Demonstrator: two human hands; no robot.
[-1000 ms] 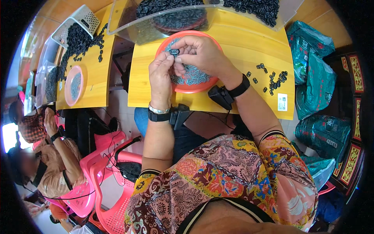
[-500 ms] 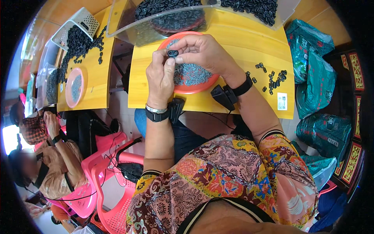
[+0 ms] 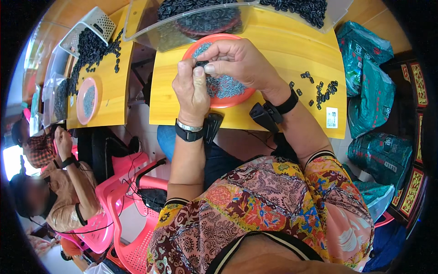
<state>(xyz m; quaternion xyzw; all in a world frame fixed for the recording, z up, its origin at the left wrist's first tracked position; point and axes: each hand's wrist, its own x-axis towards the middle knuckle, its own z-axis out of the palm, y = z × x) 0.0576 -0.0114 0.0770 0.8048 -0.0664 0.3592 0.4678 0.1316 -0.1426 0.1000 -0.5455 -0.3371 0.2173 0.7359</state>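
Note:
Above an orange-red bowl (image 3: 252, 96) on the yellow table, my two hands meet at a small black oval plastic part (image 3: 201, 64). My left hand (image 3: 191, 93) pinches it between thumb and fingers. The thumb and fingertips of my right hand (image 3: 242, 61) close on the part's right side; whether a smaller piece is also between them is hidden. In the bowl, partly covered by my hands, lies a heap of small grey metal pieces (image 3: 226, 86) that look like screws or pins.
A clear plastic bin (image 3: 141, 32) of black parts stands at the far edge. Loose black parts (image 3: 323, 97) lie on the right, near a white label (image 3: 332, 118). Green bags (image 3: 372, 98) stand beyond. A co-worker (image 3: 73, 187) sits left, at another table (image 3: 109, 109).
The black part has tilted, so its holes no longer face up clearly. My left hand has shifted slightly right; both hands stay closed together over the bowl.

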